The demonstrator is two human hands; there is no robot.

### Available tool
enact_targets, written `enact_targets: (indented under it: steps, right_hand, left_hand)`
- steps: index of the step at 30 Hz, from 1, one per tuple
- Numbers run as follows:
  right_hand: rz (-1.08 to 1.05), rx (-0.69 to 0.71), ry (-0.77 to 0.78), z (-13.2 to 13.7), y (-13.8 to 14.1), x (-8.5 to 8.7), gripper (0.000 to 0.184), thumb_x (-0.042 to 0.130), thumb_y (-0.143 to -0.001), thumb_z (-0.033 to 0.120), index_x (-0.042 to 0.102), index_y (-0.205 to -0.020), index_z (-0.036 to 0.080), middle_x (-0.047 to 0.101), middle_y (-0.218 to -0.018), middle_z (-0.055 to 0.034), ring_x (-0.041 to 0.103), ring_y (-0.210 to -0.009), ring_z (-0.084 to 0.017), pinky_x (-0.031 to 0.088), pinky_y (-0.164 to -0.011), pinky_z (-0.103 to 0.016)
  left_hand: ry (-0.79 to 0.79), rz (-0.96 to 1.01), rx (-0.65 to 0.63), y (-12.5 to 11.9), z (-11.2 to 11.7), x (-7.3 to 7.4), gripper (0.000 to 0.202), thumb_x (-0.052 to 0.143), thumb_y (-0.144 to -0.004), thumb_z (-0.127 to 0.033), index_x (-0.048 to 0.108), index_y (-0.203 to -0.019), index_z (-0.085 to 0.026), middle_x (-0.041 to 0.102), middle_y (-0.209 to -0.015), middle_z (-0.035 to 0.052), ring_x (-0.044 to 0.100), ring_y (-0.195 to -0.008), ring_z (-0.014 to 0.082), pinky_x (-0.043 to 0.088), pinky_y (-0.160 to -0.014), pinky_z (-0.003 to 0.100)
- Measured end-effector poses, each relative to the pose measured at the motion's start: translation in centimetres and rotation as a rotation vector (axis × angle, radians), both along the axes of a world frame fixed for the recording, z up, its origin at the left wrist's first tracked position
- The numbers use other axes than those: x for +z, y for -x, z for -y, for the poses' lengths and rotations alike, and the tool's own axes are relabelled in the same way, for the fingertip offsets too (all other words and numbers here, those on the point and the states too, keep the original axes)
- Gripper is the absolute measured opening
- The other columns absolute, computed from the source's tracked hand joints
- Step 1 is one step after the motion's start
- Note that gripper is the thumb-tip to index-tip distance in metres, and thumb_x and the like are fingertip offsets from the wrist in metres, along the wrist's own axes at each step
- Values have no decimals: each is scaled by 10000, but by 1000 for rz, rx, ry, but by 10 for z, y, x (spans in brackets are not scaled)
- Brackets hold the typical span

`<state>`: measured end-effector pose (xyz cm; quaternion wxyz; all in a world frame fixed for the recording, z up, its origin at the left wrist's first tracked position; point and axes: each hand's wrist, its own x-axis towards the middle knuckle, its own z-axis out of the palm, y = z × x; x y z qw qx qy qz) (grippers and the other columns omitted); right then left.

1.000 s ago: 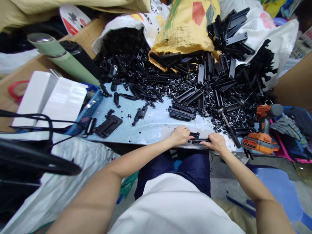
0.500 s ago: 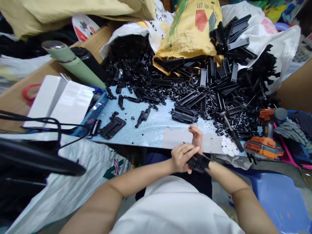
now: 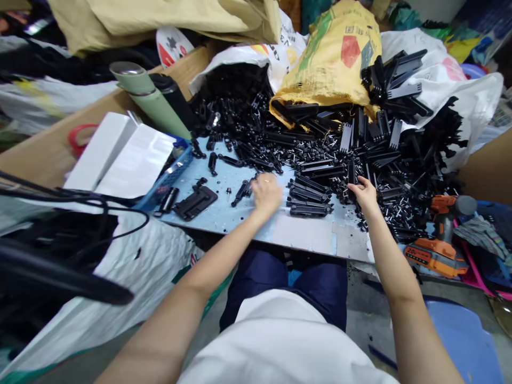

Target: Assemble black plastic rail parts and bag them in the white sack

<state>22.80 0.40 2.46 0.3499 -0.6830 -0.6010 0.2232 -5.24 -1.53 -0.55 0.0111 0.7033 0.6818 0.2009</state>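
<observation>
My left hand [image 3: 267, 193], blurred by motion, is over the blue work surface beside a pair of small black jointed plastic parts [image 3: 240, 193]; its fingers are smeared. At the edge of the parts heap, my right hand [image 3: 365, 193] pinches the near end of a long black plastic bar [image 3: 351, 173] with thumb and finger. Between the hands lies a row of black plastic bars [image 3: 309, 196], stacked side by side. Loose screws [image 3: 298, 156] are scattered through the heap behind them. Left of my left hand stands a single screw with a black washer [image 3: 228, 193].
An orange cordless drill [image 3: 438, 237] stands at the right edge. A yellow sack [image 3: 332, 64] spills black parts at the back. On the left are a blue basket [image 3: 176, 172] with white boxes, a green flask [image 3: 160, 106] and a flat black part [image 3: 196, 202].
Both hands have parted from in front of my body, left hand to the small parts, right hand to the heap. The black piece they held has left them; the bar row looks larger.
</observation>
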Motion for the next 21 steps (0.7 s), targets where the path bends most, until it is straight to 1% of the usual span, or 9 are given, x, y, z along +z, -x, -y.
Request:
enact_targets:
  steps: [1,3,6,9,11,13,16,18,21]
  right_hand:
    - [-68,23,30,10,-1,0,592,520,-754,429,448,-1189,34,624,-768,-106,482,-550,-104,362,-485,-225]
    - [-297,77,86,30,4,-1,560,556,-711,455,484,-1151,115,644,-850,-90,499,-555,-100,342,-442,-209]
    - [-629,181,107,60,23,-6,544,639,-621,443,521,-1078,173,641,-948,-81,565,-677,-134,388,-471,-216]
    - [-684,249,133,87,36,-16,536,653,-614,492,533,-1040,189,625,-1007,-89,588,-767,-168,462,-560,-268]
    - [-619,274,133,101,32,-25,560,678,-592,536,536,-1012,193,616,-1021,-90,593,-817,-186,491,-650,-313]
    - [-493,257,73,112,20,-33,605,716,-555,558,526,-1000,196,617,-979,-78,590,-857,-196,491,-740,-345]
    - [-212,233,-35,122,-4,-39,557,699,-592,582,535,-957,194,617,-898,-68,587,-859,-205,476,-793,-373]
    - [25,298,-59,125,-10,-39,453,641,-678,574,573,-908,189,624,-884,-84,583,-855,-216,463,-806,-395]
    - [337,423,-67,124,3,-38,419,604,-746,518,613,-1008,190,622,-1009,-121,549,-982,-255,419,-883,-437]
  left_hand:
    - [60,1,134,17,-6,0,309,404,-837,-138,500,-1083,22,425,-1127,277,387,-1080,391,368,-858,548]
    - [153,-19,239,43,-14,-1,295,333,-770,-51,535,-967,34,441,-1067,289,393,-1061,398,368,-841,567]
    - [148,-32,150,58,-13,-2,251,372,-747,-66,545,-916,3,459,-1024,264,390,-1061,396,382,-847,556]
    - [60,33,-41,56,8,3,263,417,-806,-144,523,-1024,-43,479,-976,205,451,-993,350,423,-842,484]
    - [54,64,-235,54,29,15,283,395,-841,-160,506,-1091,-89,481,-958,158,501,-902,288,451,-819,407]
    - [116,43,-444,50,51,30,287,388,-841,-137,507,-1101,-126,476,-959,120,521,-829,234,464,-787,337]
    - [226,-14,-606,32,72,45,320,388,-797,-52,502,-1085,-133,488,-921,89,523,-830,209,463,-770,295]
    - [271,-23,-641,12,74,41,292,429,-788,-34,506,-1056,-123,504,-894,87,514,-886,226,462,-786,307]
    - [314,14,-677,-15,69,17,167,565,-792,-94,534,-954,-117,516,-907,98,497,-944,260,462,-825,353]
